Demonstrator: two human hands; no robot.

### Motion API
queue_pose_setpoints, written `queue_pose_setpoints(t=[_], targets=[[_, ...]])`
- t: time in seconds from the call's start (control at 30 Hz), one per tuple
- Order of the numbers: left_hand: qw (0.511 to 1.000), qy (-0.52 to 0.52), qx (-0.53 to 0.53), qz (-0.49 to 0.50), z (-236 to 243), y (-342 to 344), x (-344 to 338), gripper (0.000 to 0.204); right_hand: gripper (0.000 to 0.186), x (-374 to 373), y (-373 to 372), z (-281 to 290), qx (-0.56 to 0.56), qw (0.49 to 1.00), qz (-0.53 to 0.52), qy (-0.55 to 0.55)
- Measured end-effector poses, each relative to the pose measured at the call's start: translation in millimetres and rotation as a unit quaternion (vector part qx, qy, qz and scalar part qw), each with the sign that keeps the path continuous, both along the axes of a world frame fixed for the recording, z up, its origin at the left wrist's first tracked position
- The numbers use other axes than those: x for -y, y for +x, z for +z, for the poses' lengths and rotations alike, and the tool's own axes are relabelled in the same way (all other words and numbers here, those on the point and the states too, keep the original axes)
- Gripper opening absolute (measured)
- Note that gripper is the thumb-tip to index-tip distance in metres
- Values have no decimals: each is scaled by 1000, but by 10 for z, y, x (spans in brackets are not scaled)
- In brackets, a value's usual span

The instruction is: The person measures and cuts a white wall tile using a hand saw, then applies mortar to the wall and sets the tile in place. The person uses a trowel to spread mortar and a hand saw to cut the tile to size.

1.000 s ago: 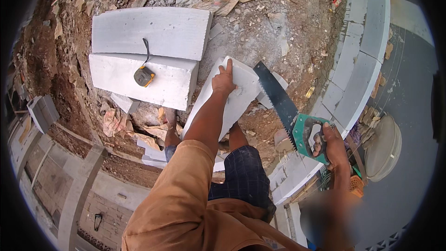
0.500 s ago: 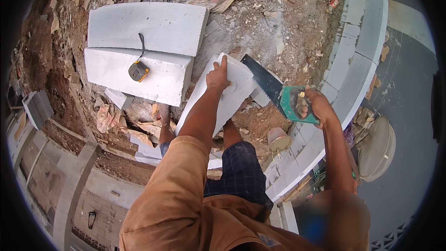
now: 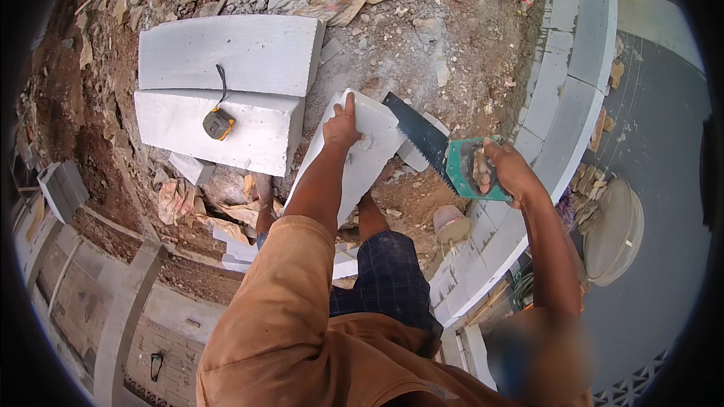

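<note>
A long white lightweight building block point(image 3: 369, 152) lies slanted between my legs. My left hand point(image 3: 343, 130) grips its far end, forefinger stretched along the top and thumb apart. My right hand point(image 3: 504, 172) is wrapped round the green handle point(image 3: 461, 169) of a handsaw. The saw's dark toothed blade point(image 3: 419, 132) points away to the left, at the block's right side; I cannot tell whether it touches. A smaller white piece point(image 3: 413, 152) lies partly behind the blade. To the left, a grey and yellow tape measure point(image 3: 219, 123) rests on one of two large white blocks point(image 3: 226, 53).
A curved low wall of pale blocks point(image 3: 554, 98) runs along the right. Beside it stand a small bucket point(image 3: 452, 224) and a round pale lid-like thing point(image 3: 615, 232). Torn paper point(image 3: 178, 202) and rubble lie on the dirt. My bare feet stand either side of the block.
The whole view has shifted slightly, so the blocks appear a little further left. My left hand keeps its place on the block, and the saw has hardly moved against it.
</note>
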State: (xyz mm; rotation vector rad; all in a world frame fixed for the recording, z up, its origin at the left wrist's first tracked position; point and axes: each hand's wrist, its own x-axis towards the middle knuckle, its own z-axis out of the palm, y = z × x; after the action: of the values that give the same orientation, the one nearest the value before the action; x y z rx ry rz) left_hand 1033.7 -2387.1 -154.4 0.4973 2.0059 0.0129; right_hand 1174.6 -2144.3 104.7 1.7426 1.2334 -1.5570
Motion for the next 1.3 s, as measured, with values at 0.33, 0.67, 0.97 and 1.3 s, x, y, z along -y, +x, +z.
queue_pose_setpoints(t=[0.33,0.67,0.97,1.3], targets=[[1000,-1,-8,-20,-3,-15,-6,122,34,174,137,-593,-42,999,-28,-17],[1000,-12,-4,-10,2,42,-36,129,44,938,1198,1038,-105,983,-97,117],[999,4,-33,-20,-165,148,33,133,39,521,2310,1664,-132,900,-378,169],[918,28,-233,-319,-119,495,-155,111,20,1904,2656,172,-121,692,-711,-29]])
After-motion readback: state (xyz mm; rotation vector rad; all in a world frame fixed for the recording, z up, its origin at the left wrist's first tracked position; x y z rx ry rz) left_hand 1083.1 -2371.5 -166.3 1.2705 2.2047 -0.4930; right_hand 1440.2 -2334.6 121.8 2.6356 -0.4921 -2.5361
